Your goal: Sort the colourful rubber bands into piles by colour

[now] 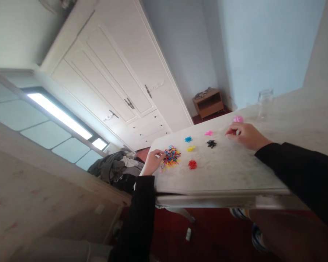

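A loose pile of small mixed-colour bands (171,155), probably rubber bands, lies at the left end of the pale table. My left hand (152,162) is at its left edge, thumb and index finger pinched together against the bands. Over the table farther right, my right hand (244,135) has its thumb and fingertips together; anything between them is too small to see. Between my hands lie single-colour heaps: blue bands (188,139), yellow bands (190,149), red bands (192,164), black bands (211,144) and pink bands (209,133). Just behind my right hand is a pink bundle (238,119).
A clear glass (265,103) stands on the table (229,174) beyond my right hand. Dark clothes (117,169) are heaped past the left end. Behind are a white wardrobe (120,72) and a small wooden cabinet (210,103). A white bottle (188,234) is on the floor.
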A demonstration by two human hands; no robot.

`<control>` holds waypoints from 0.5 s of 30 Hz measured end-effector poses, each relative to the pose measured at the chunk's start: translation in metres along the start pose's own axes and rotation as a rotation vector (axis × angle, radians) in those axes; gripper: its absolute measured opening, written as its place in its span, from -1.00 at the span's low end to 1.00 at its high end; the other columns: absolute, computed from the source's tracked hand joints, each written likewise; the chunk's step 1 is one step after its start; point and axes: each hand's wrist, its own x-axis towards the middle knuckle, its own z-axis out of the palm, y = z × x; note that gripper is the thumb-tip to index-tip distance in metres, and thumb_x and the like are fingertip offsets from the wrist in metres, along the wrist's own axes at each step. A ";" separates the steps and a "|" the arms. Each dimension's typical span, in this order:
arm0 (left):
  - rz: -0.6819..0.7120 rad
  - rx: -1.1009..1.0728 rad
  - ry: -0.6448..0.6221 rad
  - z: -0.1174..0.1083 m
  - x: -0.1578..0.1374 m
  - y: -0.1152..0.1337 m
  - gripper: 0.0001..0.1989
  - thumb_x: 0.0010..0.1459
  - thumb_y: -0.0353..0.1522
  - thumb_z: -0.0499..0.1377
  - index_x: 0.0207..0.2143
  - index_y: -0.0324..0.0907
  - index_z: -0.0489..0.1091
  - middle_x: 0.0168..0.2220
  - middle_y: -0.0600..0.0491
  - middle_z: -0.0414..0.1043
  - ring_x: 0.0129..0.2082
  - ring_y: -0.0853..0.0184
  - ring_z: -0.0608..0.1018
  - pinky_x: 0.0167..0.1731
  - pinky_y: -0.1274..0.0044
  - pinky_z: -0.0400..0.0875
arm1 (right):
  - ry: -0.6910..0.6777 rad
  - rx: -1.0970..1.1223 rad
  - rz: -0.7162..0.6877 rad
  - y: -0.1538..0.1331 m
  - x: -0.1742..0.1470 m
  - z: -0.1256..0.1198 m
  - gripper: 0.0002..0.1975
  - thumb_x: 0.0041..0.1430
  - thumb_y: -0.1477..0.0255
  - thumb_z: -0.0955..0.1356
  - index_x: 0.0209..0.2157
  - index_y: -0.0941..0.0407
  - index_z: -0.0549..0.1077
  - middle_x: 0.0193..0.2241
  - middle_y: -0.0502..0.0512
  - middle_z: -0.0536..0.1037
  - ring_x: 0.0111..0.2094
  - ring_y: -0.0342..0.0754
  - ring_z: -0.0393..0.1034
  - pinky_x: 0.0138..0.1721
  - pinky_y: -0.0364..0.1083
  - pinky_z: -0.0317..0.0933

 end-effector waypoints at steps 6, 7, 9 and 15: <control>0.014 -0.078 -0.040 -0.001 0.003 -0.005 -0.76 0.19 -0.19 0.26 -0.34 -0.18 0.59 -0.28 -0.07 0.66 -0.26 0.23 0.60 -0.29 0.47 0.41 | 0.024 -0.024 0.041 -0.003 -0.001 -0.004 -0.91 -0.05 0.51 0.43 -0.58 0.10 0.54 -0.53 0.09 0.52 -0.44 -0.05 0.35 -0.30 0.01 0.16; 0.023 -0.090 -0.034 0.000 0.005 -0.006 -0.73 0.18 -0.16 0.26 -0.37 -0.18 0.59 -0.31 -0.06 0.65 -0.28 0.23 0.59 -0.30 0.48 0.40 | 0.031 -0.034 0.048 -0.005 -0.001 -0.005 -0.93 -0.06 0.49 0.42 -0.57 0.10 0.53 -0.53 0.06 0.50 -0.44 -0.05 0.34 -0.31 0.00 0.16; 0.038 -0.106 0.009 0.002 0.010 -0.008 -0.69 0.17 -0.13 0.25 -0.40 -0.19 0.58 -0.35 -0.04 0.64 -0.32 0.25 0.57 -0.29 0.47 0.38 | 0.057 -0.045 0.036 -0.006 -0.001 -0.006 -0.91 -0.05 0.44 0.41 -0.58 0.09 0.50 -0.51 0.04 0.48 -0.44 -0.06 0.33 -0.34 -0.03 0.16; 0.050 -0.193 0.147 0.013 0.040 -0.024 -0.70 0.14 -0.14 0.25 -0.38 -0.20 0.59 -0.35 -0.03 0.63 -0.35 0.25 0.55 -0.28 0.46 0.36 | 0.090 -0.038 0.062 -0.007 -0.003 -0.009 -0.82 -0.01 0.27 0.40 -0.52 0.09 0.53 -0.37 0.10 0.51 -0.29 0.02 0.40 -0.41 -0.08 0.16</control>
